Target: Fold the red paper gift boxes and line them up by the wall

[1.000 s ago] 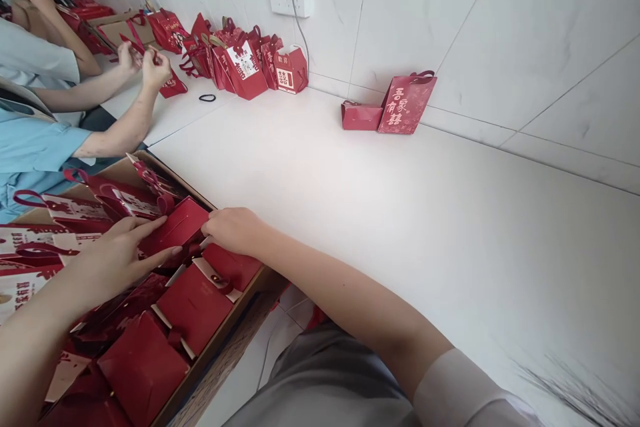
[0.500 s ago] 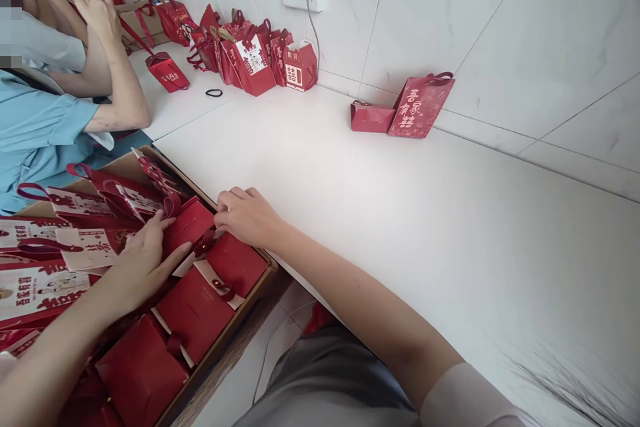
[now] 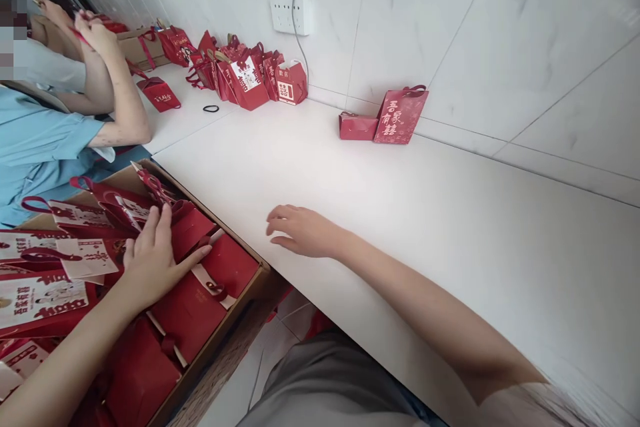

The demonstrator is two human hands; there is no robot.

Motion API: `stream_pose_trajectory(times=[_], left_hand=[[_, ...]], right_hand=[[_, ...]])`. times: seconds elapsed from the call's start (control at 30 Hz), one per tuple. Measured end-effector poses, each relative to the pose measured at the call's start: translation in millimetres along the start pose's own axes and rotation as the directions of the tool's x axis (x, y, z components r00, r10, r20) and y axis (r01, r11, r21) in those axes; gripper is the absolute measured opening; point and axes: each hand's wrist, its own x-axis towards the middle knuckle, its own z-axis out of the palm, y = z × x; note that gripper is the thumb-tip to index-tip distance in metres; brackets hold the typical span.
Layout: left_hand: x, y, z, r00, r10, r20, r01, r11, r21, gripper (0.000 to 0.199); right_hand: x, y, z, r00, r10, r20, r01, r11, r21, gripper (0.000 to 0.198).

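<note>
My left hand (image 3: 157, 263), fingers spread, rests over the red gift boxes inside an open cardboard box (image 3: 205, 340). Its thumb reaches toward a red box (image 3: 233, 263) near the carton's right corner, and another red box (image 3: 193, 227) lies by its fingers. My right hand (image 3: 303, 230) hovers over or lies on the white table (image 3: 400, 233); whether it touches I cannot tell. Its fingers are apart and hold nothing. Red boxes with ribbon handles and white printed tags (image 3: 55, 293) fill the left of the carton.
A small red box (image 3: 357, 127) and a taller red gift bag (image 3: 401, 117) stand against the tiled wall. Several finished-looking gift boxes (image 3: 247, 83) cluster at the back beside a socket panel (image 3: 290, 13). A black band (image 3: 211, 109) lies there. A co-worker's arm (image 3: 123, 93) is at the left.
My right hand has moved off the carton's edge, rightward over the table, and its fingers have opened. My left hand has lifted slightly and spread its fingers. The view has shifted a little.
</note>
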Motion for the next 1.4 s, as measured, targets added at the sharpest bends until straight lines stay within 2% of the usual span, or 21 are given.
stream_pose_trajectory(times=[0.1,0.17,0.23,0.3,0.37,0.43,0.53,0.6,0.63,0.67,0.7,0.73,0.8,0.87,0.9,0.97,1.03,1.13,1.23,1.3,1.4], left_hand=[[5,5,-24,0.993,0.007,-0.119,-0.013,0.999,-0.044,0.111],[12,15,-47,0.974,0.067,-0.218,-0.079,0.996,-0.050,0.107],[24,31,-72,0.930,0.155,-0.334,-0.176,0.984,-0.032,0.098],[40,57,-93,0.882,0.259,-0.394,-0.289,0.957,-0.017,0.086],[57,91,-106,0.871,0.372,-0.321,-0.390,0.921,0.009,0.080],[75,133,-108,0.847,0.490,-0.205,-0.502,0.865,-0.009,0.075],[99,203,-86,0.783,0.622,0.019,-0.619,0.781,-0.080,0.075],[115,251,-54,0.700,0.701,0.132,-0.684,0.712,-0.158,0.081],[123,274,-34,0.677,0.711,0.191,-0.683,0.703,-0.196,0.091],[131,297,-11,0.658,0.730,0.184,-0.684,0.682,-0.259,0.097],[139,318,13,0.660,0.736,0.154,-0.670,0.668,-0.323,0.103],[148,337,37,0.686,0.720,0.109,-0.636,0.665,-0.390,0.107],[167,370,81,0.783,0.621,-0.045,-0.541,0.642,-0.544,0.111],[189,395,111,0.826,0.512,-0.237,-0.512,0.504,-0.696,0.097],[199,405,121,0.826,0.451,-0.338,-0.531,0.425,-0.733,0.087],[219,421,132,0.843,0.303,-0.445,-0.531,0.340,-0.776,0.073],[234,432,134,0.851,0.237,-0.468,-0.523,0.323,-0.788,0.070],[245,439,131,0.801,0.274,-0.533,-0.597,0.437,-0.673,0.077],[247,438,127,0.740,0.411,-0.532,-0.662,0.583,-0.471,0.094],[247,434,124,0.748,0.472,-0.468,-0.657,0.626,-0.419,0.101],[248,427,119,0.801,0.439,-0.408,-0.591,0.689,-0.420,0.100]], right_hand=[[-59,12,-12,0.995,0.080,-0.066,-0.070,0.988,0.137,0.018],[-97,19,-12,0.973,0.199,-0.113,-0.164,0.951,0.261,0.020],[-129,25,-9,0.928,0.338,-0.154,-0.247,0.871,0.425,0.019],[-155,29,-8,0.871,0.453,-0.191,-0.298,0.795,0.528,0.018],[-174,31,-11,0.823,0.537,-0.189,-0.342,0.732,0.590,0.019],[-187,32,-16,0.791,0.587,-0.172,-0.370,0.683,0.630,0.021],[-197,33,-23,0.758,0.627,-0.176,-0.359,0.628,0.691,0.024],[-199,35,-24,0.745,0.641,-0.183,-0.335,0.598,0.728,0.026],[-199,37,-24,0.741,0.645,-0.184,-0.324,0.585,0.744,0.027],[-198,39,-24,0.739,0.648,-0.186,-0.311,0.573,0.759,0.027],[-198,41,-23,0.737,0.649,-0.188,-0.295,0.560,0.774,0.027],[-197,43,-22,0.735,0.650,-0.192,-0.277,0.546,0.791,0.028],[-195,47,-22,0.732,0.652,-0.198,-0.240,0.519,0.821,0.029],[-194,49,-22,0.728,0.656,-0.201,-0.218,0.499,0.839,0.029],[-194,50,-22,0.726,0.657,-0.202,-0.211,0.493,0.844,0.029],[-193,51,-23,0.727,0.656,-0.203,-0.200,0.485,0.851,0.029],[-193,54,-23,0.735,0.648,-0.199,-0.195,0.483,0.853,0.027],[-196,57,-23,0.755,0.631,-0.178,-0.213,0.492,0.844,0.022],[-199,60,-26,0.772,0.613,-0.166,-0.235,0.519,0.822,0.018],[-200,62,-29,0.773,0.612,-0.165,-0.245,0.528,0.813,0.016],[-202,65,-32,0.768,0.620,-0.157,-0.243,0.509,0.826,0.014]])
